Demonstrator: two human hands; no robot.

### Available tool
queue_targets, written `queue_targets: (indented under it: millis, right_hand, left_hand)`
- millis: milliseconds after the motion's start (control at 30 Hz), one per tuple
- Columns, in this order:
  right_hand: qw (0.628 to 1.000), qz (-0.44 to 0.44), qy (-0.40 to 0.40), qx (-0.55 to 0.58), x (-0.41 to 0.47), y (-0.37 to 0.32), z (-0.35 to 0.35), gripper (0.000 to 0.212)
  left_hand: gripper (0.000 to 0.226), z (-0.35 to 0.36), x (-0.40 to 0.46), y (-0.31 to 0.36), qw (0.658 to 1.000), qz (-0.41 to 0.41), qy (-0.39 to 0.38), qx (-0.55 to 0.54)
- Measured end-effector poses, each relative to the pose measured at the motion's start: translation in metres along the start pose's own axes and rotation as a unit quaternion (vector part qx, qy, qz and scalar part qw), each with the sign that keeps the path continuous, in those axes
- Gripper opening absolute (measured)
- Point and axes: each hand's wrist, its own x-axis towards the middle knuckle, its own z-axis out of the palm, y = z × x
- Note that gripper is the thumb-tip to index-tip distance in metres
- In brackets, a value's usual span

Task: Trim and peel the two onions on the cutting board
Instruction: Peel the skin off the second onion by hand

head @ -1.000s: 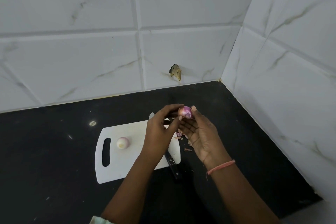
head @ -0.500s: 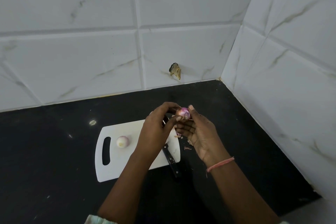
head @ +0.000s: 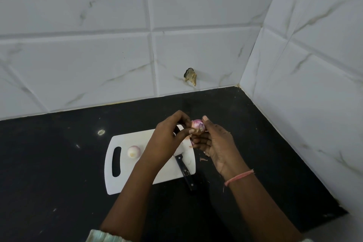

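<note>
A small purple onion [head: 198, 125] is held in the air above the right end of the white cutting board [head: 125, 180]. My right hand [head: 216, 143] grips it between thumb and curled fingers. My left hand [head: 169, 139] pinches the onion's skin at its left side with fingertips. A pale peeled onion [head: 134, 151] lies on the board near the handle slot. A black-handled knife [head: 184, 169] lies on the board's right edge, its blade hidden under my left hand.
Onion skin scraps [head: 203, 159] lie on the black counter right of the board. White tiled walls meet in a corner at the back right. A chipped hole [head: 190, 76] marks the back wall.
Both hands and the purple onion have shifted slightly left and down. My left fingers have curled closer onto the onion's skin.
</note>
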Motion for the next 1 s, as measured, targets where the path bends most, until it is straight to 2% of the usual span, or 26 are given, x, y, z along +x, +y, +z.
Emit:
queue_targets:
  millis: [100, 233, 333, 500, 667, 1000]
  right_hand:
    - [1.000, 0.003, -0.002, 0.001, -0.002, -0.001, 0.002, 0.042]
    - [1.000, 0.010, -0.006, 0.002, -0.007, -0.001, 0.005, 0.041]
    - [1.000, 0.016, -0.006, 0.007, -0.011, -0.001, 0.006, 0.042]
    - [0.997, 0.035, -0.008, 0.067, -0.020, -0.004, 0.009, 0.038]
    - [0.988, 0.074, -0.023, 0.132, -0.025, -0.012, 0.010, 0.036]
    - [0.997, 0.053, -0.011, 0.047, -0.031, -0.034, 0.015, 0.046]
  left_hand:
    - [0.022, 0.000, -0.004, 0.002, 1.000, 0.007, 0.018, -0.016]
    - [0.047, -0.002, -0.010, 0.005, 0.998, 0.049, 0.026, -0.010]
    - [0.035, -0.003, -0.013, 0.005, 0.997, 0.071, 0.031, 0.001]
    - [0.024, -0.006, -0.016, 0.009, 0.994, 0.060, 0.090, -0.016]
    - [0.018, -0.006, -0.014, 0.010, 0.994, 0.056, 0.083, -0.034]
    - [0.019, -0.006, 0.006, 0.019, 0.994, 0.055, 0.068, -0.060]
